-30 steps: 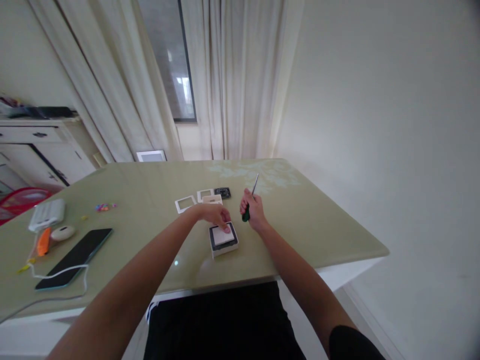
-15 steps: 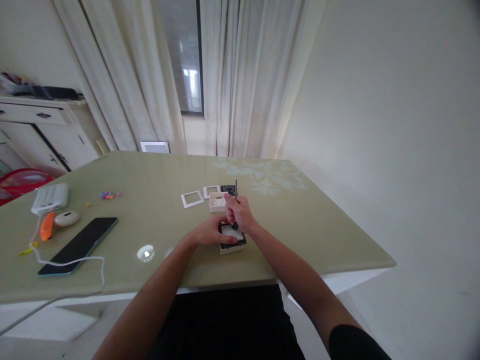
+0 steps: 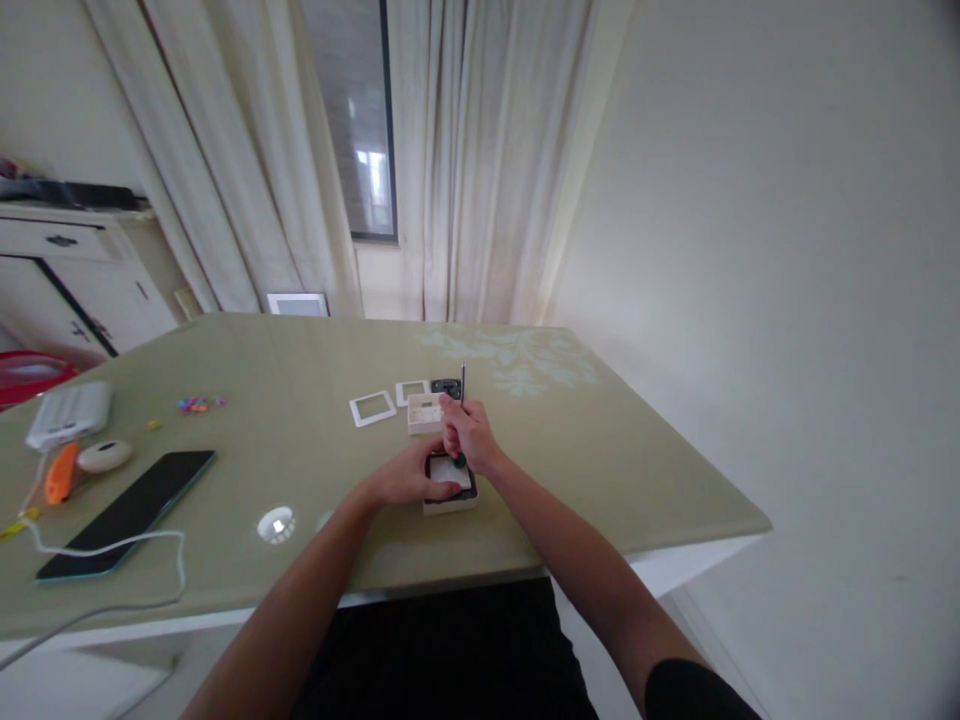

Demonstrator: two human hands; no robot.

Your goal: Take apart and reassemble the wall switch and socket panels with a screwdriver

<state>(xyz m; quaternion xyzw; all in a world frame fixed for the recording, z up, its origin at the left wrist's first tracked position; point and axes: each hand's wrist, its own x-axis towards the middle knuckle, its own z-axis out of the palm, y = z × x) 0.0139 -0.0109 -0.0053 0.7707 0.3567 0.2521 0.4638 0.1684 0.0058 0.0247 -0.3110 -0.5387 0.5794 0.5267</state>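
Note:
A white box with a black-framed top (image 3: 451,476) rests on the table near its front edge. My left hand (image 3: 409,474) grips it from the left, with the thumb across the near part of the top. My right hand (image 3: 469,436) is wrapped around a screwdriver (image 3: 463,380), whose metal shaft points upward. The dark handle end shows below the fist, over the box's far right part; whether it touches the box I cannot tell. Just beyond my hands sit an open white box (image 3: 424,414) and a dark circuit board (image 3: 446,387).
Two white frames, one larger (image 3: 373,408) and one smaller (image 3: 412,393), lie behind my left hand. On the left are a phone (image 3: 135,510), a white cable (image 3: 180,565), an orange object (image 3: 61,473), a white device (image 3: 71,415) and small coloured pieces (image 3: 196,404).
The whole view has shifted slightly, so things appear a little further left and lower. Both hands keep their grip on the box and the screwdriver.

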